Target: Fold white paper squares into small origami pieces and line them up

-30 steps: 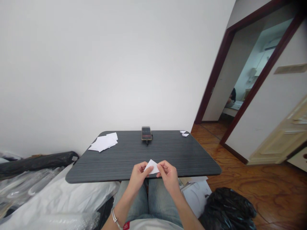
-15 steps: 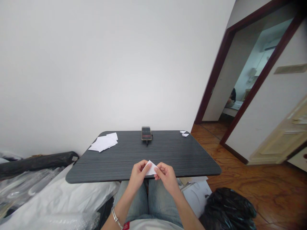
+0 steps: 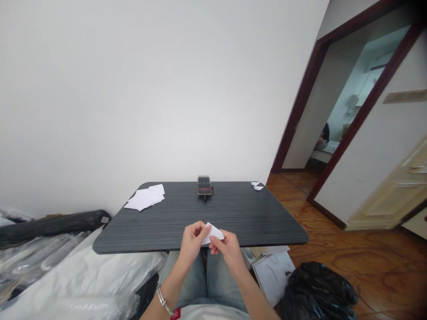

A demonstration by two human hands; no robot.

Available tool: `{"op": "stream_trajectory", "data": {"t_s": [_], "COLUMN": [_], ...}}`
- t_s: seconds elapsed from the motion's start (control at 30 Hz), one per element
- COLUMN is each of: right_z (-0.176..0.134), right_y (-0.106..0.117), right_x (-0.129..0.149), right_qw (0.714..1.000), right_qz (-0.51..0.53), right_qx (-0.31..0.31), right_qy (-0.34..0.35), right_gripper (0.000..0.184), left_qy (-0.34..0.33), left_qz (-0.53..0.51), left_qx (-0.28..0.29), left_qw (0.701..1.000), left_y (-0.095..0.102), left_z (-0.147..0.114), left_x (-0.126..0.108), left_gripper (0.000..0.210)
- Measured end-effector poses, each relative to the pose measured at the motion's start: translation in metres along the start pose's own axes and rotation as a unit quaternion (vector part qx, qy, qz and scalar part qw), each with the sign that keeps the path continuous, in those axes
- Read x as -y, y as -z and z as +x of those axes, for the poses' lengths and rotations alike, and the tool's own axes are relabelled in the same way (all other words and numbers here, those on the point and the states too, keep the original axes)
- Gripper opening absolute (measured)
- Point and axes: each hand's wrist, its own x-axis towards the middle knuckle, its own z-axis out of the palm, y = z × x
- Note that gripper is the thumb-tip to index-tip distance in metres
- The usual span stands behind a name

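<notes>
While hands (image 3: 193, 240) (image 3: 231, 250) pinch white paper (image 3: 215, 231) above table (image 3: 230, 211), loose sheets (image 3: 145, 198) lie far left.

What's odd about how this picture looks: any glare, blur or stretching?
Head view: the white wall is softly lit, brightest mid-picture; the door frame leans, probably lens distortion; the black bag shows small glints. Same head view: the device looks pixelated; any creases in the held white paper are too small to tell.

Open path ran from right hand (image 3: 230, 248) across table (image 3: 263, 218) to folded papers (image 3: 258, 188); device (image 3: 204, 186) stood left of it, wall (image 3: 200, 98) blocked beyond.
</notes>
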Motion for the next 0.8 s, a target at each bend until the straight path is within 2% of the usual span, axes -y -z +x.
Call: {"op": "stream_trajectory", "data": {"t_s": [0.3, 0.53, 0.8], "right_z": [-0.0013, 0.0005, 0.0001], "right_y": [0.0026, 0.0027, -0.0001], "right_x": [0.0022, -0.0024, -0.0017], "right_qw": [0.999, 1.000, 1.000], "right_qz": [-0.034, -0.013, 0.007], "right_qx": [0.014, 0.009, -0.018], "right_qy": [0.023, 0.005, -0.007], "right_gripper": [0.029, 0.023, 0.024], "left_qy": [0.044, 0.041, 0.048], "left_qz": [-0.016, -0.007, -0.006], "left_qx": [0.032, 0.012, 0.019], "left_qw": [0.998, 0.999, 0.999], "left_y": [0.0052, 0.0051, 0.0036], "left_z": [0.0010, 0.0014, 0.0011], "left_x": [-0.0014, 0.0004, -0.0025], "left_gripper": [0.038, 0.041, 0.038]}}
